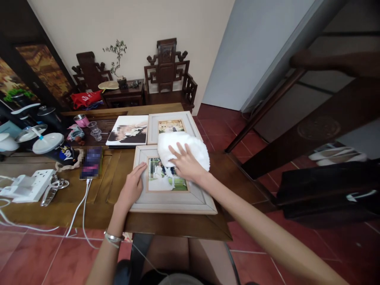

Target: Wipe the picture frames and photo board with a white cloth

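A light grey picture frame (178, 202) lies face up at the near edge of the wooden table, with a photo of a couple outdoors inside its wooden inner edge. My left hand (133, 184) rests on the frame's left border, fingers stretched out and holding nothing. Over the upper right part of the frame, my right hand (187, 163) presses on a folded, fluffy white cloth (192, 146), its fingers spread across it. The cloth covers that corner and overlaps a second grey frame (152, 126) lying just beyond.
A white-edged photo panel (130, 128) lies left of the far frame. Further left are a phone (91, 162) on a charging cable, a white power strip (41, 184), a lidded cup (67, 152) and a pink cup (81, 120). Carved wooden chairs (168, 75) stand along the wall.
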Demonstrator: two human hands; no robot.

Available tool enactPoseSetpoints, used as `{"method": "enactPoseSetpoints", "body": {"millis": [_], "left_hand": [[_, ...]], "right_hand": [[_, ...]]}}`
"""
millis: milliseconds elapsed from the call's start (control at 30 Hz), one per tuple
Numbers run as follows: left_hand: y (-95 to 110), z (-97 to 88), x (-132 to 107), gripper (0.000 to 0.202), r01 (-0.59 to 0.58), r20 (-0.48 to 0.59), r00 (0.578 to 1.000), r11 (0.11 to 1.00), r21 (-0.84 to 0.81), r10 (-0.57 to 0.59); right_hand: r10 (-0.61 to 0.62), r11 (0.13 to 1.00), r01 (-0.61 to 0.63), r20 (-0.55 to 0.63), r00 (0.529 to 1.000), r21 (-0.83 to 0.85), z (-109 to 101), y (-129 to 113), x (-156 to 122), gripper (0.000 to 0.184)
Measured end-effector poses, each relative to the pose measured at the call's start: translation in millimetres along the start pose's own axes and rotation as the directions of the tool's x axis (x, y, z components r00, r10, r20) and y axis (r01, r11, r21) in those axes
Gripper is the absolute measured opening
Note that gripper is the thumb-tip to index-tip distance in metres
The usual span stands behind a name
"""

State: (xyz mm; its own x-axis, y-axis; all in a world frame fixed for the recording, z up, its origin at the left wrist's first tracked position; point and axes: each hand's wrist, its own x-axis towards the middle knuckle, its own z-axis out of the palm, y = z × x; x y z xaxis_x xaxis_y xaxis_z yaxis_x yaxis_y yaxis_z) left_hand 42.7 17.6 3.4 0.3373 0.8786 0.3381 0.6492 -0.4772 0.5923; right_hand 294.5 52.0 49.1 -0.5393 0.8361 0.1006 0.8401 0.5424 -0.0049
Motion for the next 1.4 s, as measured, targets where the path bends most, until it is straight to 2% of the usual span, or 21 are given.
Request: {"method": "enactPoseSetpoints", "body": {"millis": [133,300,400,500,600,767,900,967,1033,1233,1333,1400], "left_hand": [[1.4,0.3,-0.7,0.059,0.008,0.009,1.000,1.000,0.017,-0.009],[7.0,-0.3,-1.9,0.054,0.018,0.034,0.999,0.999,0.042,-0.019],[9.0,0.6,-2.7,0.047,0.041,0.017,0.999,0.995,0.093,-0.043],[8.4,1.9,-2.6,0.045,0.044,0.013,0.999,0.993,0.113,-0.046],[7.0,2.1,-1.5,0.045,0.037,0.035,0.999,0.992,0.122,-0.041],[5.9,0.6,0.6,0.044,0.033,0.040,0.999,0.995,0.098,-0.037],[4.4,0.4,0.8,0.044,0.016,0.020,1.000,0.997,0.081,-0.018],[3.4,1.1,0.7,0.043,0.013,0.006,1.000,0.997,0.072,-0.013],[2.3,2.2,0.5,0.043,0.016,-0.006,1.000,0.998,0.065,-0.016],[3.6,3.4,0.8,0.044,0.041,-0.001,0.999,0.998,0.056,-0.041],[9.9,0.1,1.2,0.046,0.078,0.019,0.997,0.996,0.034,-0.079],[14.6,-3.0,1.1,0.050,0.091,0.033,0.995,0.996,0.001,-0.091]], "right_hand": [[-0.036,0.999,0.037,0.092,0.995,-0.011,-10.0,-30.8,-29.0,0.043],[-0.145,0.982,0.119,0.191,0.971,0.144,-40.1,-75.4,-87.7,0.036],[-0.186,0.964,0.141,0.197,0.963,0.225,-46.6,-87.7,-104.4,0.032],[-0.170,0.942,0.110,0.167,0.971,0.317,-36.0,-84.5,-99.9,0.038],[-0.119,0.935,0.079,0.097,0.988,0.345,-17.5,-65.9,-78.4,0.044],[-0.020,0.982,0.027,-0.037,0.999,0.187,-0.9,-21.1,-21.6,0.047],[-0.059,0.988,0.063,-0.034,0.998,0.144,2.2,-9.2,5.2,0.046],[-0.122,0.981,0.122,-0.006,0.992,0.150,1.6,-16.0,0.6,0.048],[-0.182,0.967,0.172,0.034,0.983,0.187,-2.8,-28.6,-15.2,0.051],[-0.303,0.878,0.223,0.131,0.944,0.423,-36.6,-65.8,-77.2,0.046],[-0.362,0.838,0.259,0.135,0.922,0.480,-42.4,-70.2,-84.6,0.045],[-0.344,0.845,0.254,0.114,0.932,0.471,-36.3,-68.3,-74.7,0.048]]}}
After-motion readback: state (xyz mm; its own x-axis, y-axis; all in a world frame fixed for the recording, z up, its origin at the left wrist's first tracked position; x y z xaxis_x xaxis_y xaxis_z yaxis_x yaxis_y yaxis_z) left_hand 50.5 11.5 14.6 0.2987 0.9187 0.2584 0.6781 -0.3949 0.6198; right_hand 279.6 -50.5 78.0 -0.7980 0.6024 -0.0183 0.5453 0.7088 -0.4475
